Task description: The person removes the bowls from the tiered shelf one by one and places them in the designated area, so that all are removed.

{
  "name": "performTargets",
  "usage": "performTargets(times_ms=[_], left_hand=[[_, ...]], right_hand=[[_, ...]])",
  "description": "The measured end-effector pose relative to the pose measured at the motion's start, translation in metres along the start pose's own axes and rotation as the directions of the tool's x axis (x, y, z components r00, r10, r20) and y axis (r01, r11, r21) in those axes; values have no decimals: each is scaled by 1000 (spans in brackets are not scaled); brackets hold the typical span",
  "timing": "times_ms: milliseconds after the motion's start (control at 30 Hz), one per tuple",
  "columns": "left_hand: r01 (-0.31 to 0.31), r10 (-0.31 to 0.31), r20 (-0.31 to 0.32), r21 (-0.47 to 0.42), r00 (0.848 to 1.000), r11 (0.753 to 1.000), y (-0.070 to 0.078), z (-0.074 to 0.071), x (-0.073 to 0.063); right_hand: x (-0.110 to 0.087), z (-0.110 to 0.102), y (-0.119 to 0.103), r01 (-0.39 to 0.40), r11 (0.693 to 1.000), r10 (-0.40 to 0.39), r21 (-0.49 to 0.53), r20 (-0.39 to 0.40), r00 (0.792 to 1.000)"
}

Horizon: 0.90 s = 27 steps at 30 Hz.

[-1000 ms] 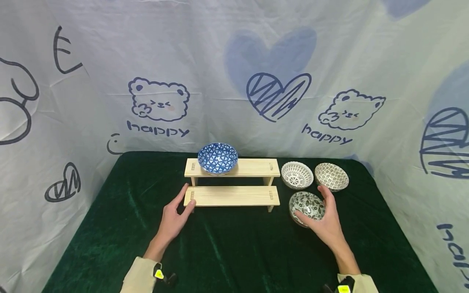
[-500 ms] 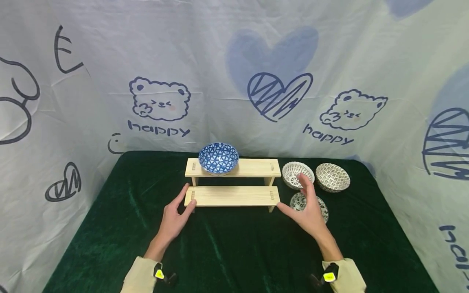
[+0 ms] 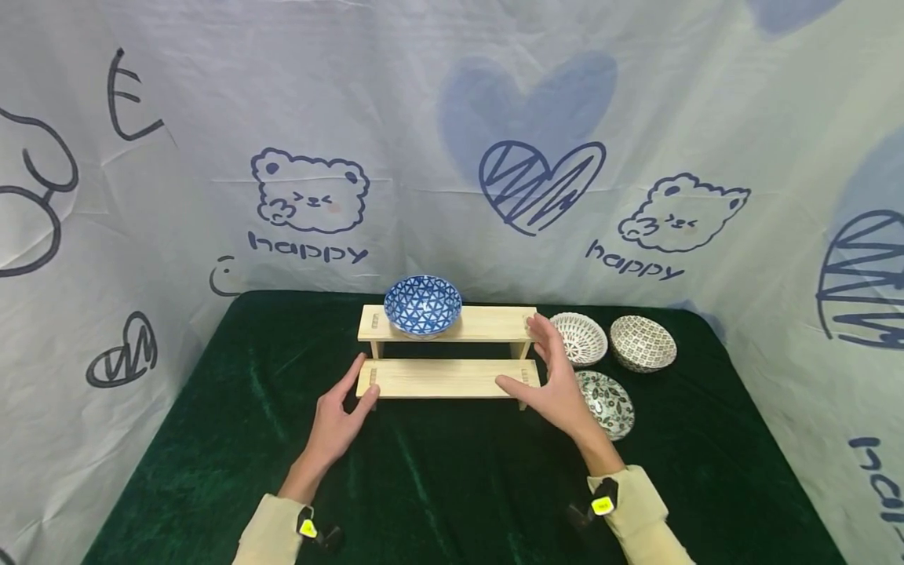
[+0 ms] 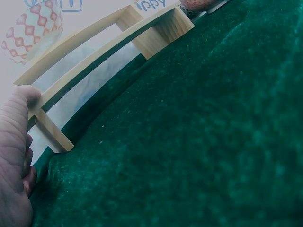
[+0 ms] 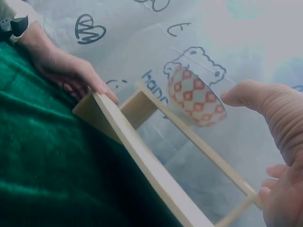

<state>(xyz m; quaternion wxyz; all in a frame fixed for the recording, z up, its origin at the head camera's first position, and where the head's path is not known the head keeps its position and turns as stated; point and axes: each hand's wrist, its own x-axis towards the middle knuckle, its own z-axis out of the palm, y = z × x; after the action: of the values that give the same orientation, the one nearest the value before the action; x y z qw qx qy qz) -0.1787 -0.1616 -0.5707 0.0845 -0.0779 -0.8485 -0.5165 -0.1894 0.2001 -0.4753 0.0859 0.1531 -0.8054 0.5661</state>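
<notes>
A two-tier wooden stand (image 3: 438,378) has a blue-and-white bowl (image 3: 422,304) on the left of its upper shelf. In the right wrist view this bowl (image 5: 196,98) shows a red diamond pattern outside. My left hand (image 3: 334,421) grips the lower shelf's left end; the left wrist view has its thumb on the board and fingers curled below. My right hand (image 3: 558,390) is over the stand's right end, thumb and fingers spread, holding nothing. Just right of it lies a green-and-white floral bowl (image 3: 609,404), partly hidden by that hand.
Behind the floral bowl are a white ribbed-pattern bowl (image 3: 581,339) and a beige latticed bowl (image 3: 643,343). Dark green velvet cloth (image 3: 452,479) covers the table. A printed white curtain (image 3: 410,125) hangs close behind the stand.
My right hand has let go of the floral bowl and moved left to the stand's right end. My left hand has stayed on the stand's left end.
</notes>
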Motion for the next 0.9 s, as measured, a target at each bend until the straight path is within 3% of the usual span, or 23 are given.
performTargets(times_ms=[233, 533, 900], left_hand=[[-13, 13, 5, 4, 1000, 1000, -2, 0, 1], [-7, 7, 0, 4, 1000, 1000, -3, 1, 0], [7, -7, 2, 15, 1000, 1000, -1, -1, 0]], right_hand=[[16, 16, -10, -12, 999, 10, 52, 55, 998], [35, 35, -13, 21, 992, -34, 128, 102, 994], [56, 56, -22, 32, 987, -56, 160, 147, 988]])
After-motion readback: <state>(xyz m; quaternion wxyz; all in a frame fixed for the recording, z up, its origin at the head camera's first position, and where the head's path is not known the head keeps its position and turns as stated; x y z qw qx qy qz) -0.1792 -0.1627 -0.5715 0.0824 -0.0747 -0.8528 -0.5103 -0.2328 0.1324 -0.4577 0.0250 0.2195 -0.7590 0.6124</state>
